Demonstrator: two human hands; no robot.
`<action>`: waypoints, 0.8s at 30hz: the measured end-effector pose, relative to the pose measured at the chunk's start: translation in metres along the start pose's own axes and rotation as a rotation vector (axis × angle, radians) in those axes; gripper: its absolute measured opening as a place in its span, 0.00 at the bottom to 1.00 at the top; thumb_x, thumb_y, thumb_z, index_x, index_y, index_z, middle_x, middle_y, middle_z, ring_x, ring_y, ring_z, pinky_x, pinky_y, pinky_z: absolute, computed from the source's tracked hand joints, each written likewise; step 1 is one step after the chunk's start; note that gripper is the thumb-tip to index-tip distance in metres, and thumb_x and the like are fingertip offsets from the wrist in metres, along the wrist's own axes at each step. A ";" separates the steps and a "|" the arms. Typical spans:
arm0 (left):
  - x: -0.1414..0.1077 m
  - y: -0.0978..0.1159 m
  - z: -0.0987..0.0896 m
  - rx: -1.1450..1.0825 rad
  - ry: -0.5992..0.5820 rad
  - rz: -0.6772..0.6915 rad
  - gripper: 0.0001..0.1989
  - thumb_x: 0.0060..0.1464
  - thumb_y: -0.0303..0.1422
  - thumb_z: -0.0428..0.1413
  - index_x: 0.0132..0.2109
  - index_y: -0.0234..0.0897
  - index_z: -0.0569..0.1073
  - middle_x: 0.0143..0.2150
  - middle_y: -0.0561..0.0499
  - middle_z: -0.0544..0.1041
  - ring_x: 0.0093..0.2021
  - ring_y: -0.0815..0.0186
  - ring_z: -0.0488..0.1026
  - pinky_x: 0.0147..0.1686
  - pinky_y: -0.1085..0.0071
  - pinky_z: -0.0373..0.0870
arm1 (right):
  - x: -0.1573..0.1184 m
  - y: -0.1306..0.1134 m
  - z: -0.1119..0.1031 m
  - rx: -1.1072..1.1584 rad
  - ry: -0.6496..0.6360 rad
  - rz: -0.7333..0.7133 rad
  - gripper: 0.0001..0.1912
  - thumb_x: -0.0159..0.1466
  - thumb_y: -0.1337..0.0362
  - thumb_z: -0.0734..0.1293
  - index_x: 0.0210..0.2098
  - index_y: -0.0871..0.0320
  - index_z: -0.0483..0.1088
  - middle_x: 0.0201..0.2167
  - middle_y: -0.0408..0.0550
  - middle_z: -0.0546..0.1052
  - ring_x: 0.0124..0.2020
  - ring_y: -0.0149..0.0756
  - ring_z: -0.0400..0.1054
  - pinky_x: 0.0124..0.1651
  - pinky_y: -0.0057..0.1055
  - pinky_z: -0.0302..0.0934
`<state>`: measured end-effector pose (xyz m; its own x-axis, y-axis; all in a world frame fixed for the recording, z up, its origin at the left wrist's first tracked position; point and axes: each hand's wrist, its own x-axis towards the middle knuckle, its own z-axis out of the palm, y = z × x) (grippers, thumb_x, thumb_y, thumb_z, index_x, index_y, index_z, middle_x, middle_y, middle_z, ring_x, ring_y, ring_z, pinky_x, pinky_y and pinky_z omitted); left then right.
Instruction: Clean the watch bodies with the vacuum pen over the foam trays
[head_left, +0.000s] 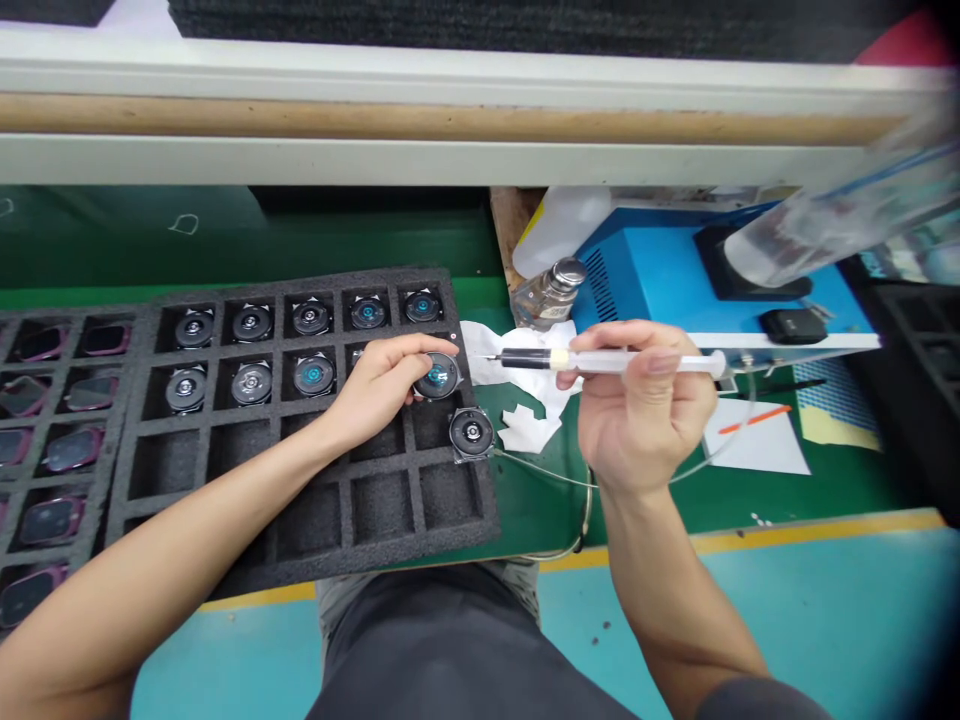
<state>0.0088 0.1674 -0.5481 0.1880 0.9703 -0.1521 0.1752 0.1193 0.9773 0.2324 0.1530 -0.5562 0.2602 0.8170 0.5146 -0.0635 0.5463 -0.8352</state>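
Observation:
My left hand (390,385) grips a round black watch case (437,376) by its edge, over the right side of a grey foam tray (307,515). In my right hand (637,410) is a syringe (607,360) with dark fluid near its tip. Its thin needle points left, a short way from the watch case, apart from it. Another round watch case (472,433) rests on the tray's right edge, just below the held one. Several similar watch cases (311,316) sit in the tray's two back rows.
Crumpled white tissue (525,425) lies right of the tray. Behind it stand a glass bottle (550,293) with a metal cap and a blue machine (652,270). A clear tube (540,468) crosses the green table. Another foam tray (90,480) at left holds purple-rimmed square cases.

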 end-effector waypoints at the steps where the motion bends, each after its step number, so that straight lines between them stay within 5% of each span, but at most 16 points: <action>1: 0.000 0.001 0.000 0.001 0.003 -0.001 0.18 0.53 0.34 0.54 0.46 0.34 0.83 0.29 0.51 0.76 0.25 0.69 0.66 0.24 0.73 0.62 | 0.001 0.002 -0.005 -0.033 0.024 -0.004 0.14 0.71 0.51 0.67 0.40 0.53 0.78 0.33 0.45 0.79 0.25 0.31 0.72 0.26 0.32 0.69; 5: 0.001 0.001 0.000 -0.007 0.024 0.005 0.18 0.54 0.34 0.54 0.47 0.34 0.82 0.29 0.52 0.75 0.25 0.68 0.67 0.24 0.73 0.63 | -0.006 0.025 -0.028 -0.285 -0.021 0.025 0.07 0.68 0.58 0.70 0.42 0.52 0.80 0.37 0.46 0.83 0.29 0.34 0.77 0.34 0.35 0.74; 11: 0.006 -0.004 -0.002 -0.014 0.064 0.005 0.17 0.56 0.35 0.57 0.50 0.37 0.81 0.33 0.51 0.76 0.28 0.67 0.67 0.24 0.73 0.63 | -0.032 0.055 -0.047 -0.583 -0.415 -0.112 0.11 0.67 0.62 0.69 0.48 0.52 0.80 0.49 0.51 0.84 0.52 0.43 0.79 0.57 0.47 0.74; 15: 0.011 -0.006 -0.002 -0.037 0.078 0.036 0.16 0.56 0.33 0.58 0.49 0.37 0.82 0.34 0.50 0.76 0.28 0.68 0.67 0.24 0.74 0.64 | -0.045 0.033 -0.065 -0.770 -0.487 -0.149 0.15 0.68 0.59 0.70 0.52 0.54 0.77 0.51 0.52 0.83 0.52 0.44 0.77 0.56 0.47 0.72; 21: 0.010 -0.003 0.002 -0.063 0.076 0.028 0.17 0.55 0.34 0.59 0.51 0.35 0.80 0.38 0.50 0.78 0.29 0.68 0.72 0.26 0.74 0.71 | -0.078 -0.006 -0.093 -1.208 -0.818 -0.211 0.08 0.70 0.66 0.67 0.44 0.57 0.79 0.32 0.48 0.82 0.35 0.41 0.70 0.38 0.40 0.58; 24: 0.009 -0.001 0.003 -0.070 0.068 0.020 0.19 0.54 0.35 0.59 0.52 0.33 0.77 0.38 0.48 0.79 0.32 0.66 0.77 0.28 0.72 0.74 | -0.080 -0.026 -0.103 -1.224 -0.697 -0.267 0.09 0.71 0.68 0.66 0.47 0.57 0.79 0.33 0.48 0.82 0.35 0.40 0.68 0.37 0.39 0.55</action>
<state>0.0134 0.1757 -0.5508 0.1241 0.9844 -0.1243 0.1039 0.1117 0.9883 0.3121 0.0546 -0.5956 -0.4079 0.8352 0.3689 0.8592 0.4878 -0.1543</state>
